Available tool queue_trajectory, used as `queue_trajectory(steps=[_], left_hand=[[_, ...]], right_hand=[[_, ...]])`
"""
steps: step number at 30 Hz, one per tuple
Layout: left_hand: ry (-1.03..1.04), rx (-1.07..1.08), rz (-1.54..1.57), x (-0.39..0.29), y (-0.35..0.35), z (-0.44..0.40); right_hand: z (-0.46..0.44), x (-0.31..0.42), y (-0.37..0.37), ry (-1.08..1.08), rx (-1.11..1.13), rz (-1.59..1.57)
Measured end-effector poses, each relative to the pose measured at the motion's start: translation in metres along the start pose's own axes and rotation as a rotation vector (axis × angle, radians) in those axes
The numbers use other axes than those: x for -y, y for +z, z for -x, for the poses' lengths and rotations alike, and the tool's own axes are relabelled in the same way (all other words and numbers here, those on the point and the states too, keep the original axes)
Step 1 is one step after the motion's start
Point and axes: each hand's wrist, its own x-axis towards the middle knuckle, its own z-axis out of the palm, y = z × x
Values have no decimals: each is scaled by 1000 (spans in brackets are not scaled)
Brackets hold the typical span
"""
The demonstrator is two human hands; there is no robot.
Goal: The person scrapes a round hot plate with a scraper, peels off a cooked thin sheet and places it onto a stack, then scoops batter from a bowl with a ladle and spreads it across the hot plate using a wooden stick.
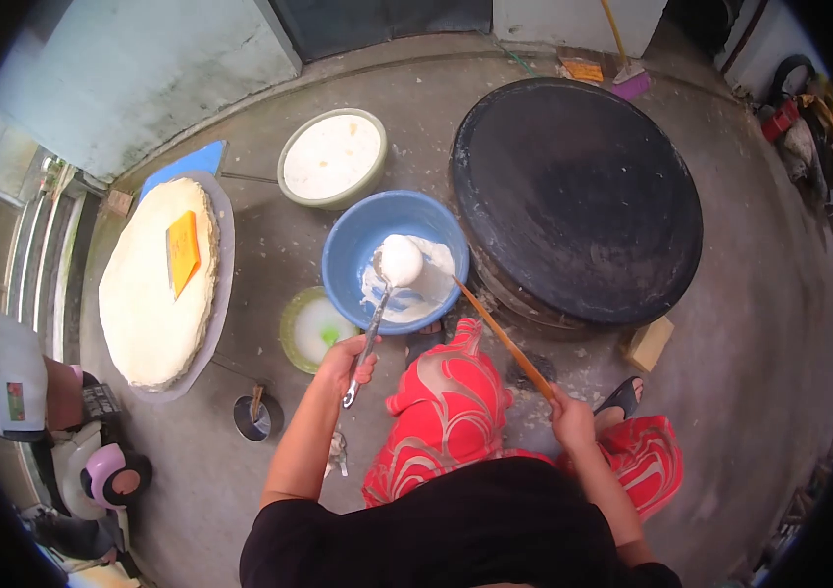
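My left hand (347, 365) is closed around the metal handle of a ladle (401, 263). The ladle's bowl is filled with white batter and is over the blue basin (346, 230), which has more white batter at its bottom. In my right hand (571, 419) is a long wooden stick (504, 338), gripped near its lower end. Its far tip is by the basin's right rim; whether it touches the rim I cannot tell. To the right of the basin is a large, round black griddle (583, 196) with a bare, slightly marked surface.
A thick round stack of pale flatbreads (147, 304) on the left bears an orange scraper (182, 253). Behind the blue basin stands a pale basin (288, 186) of white stuff. A green bowl (289, 338), a dark can (257, 419) and a wooden block (650, 343) are nearby.
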Motion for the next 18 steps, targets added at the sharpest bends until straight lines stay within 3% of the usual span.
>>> queue_trajectory(steps=[10, 15, 17, 18], left_hand=[[161, 413, 244, -13, 7, 49], [118, 297, 275, 0, 28, -5], [79, 225, 306, 10, 23, -49], [-43, 133, 343, 13, 16, -77]], right_hand=[[1, -2, 1, 22, 32, -96], [2, -4, 0, 80, 94, -184], [1, -13, 4, -3, 93, -144], [1, -14, 5, -2, 95, -139]])
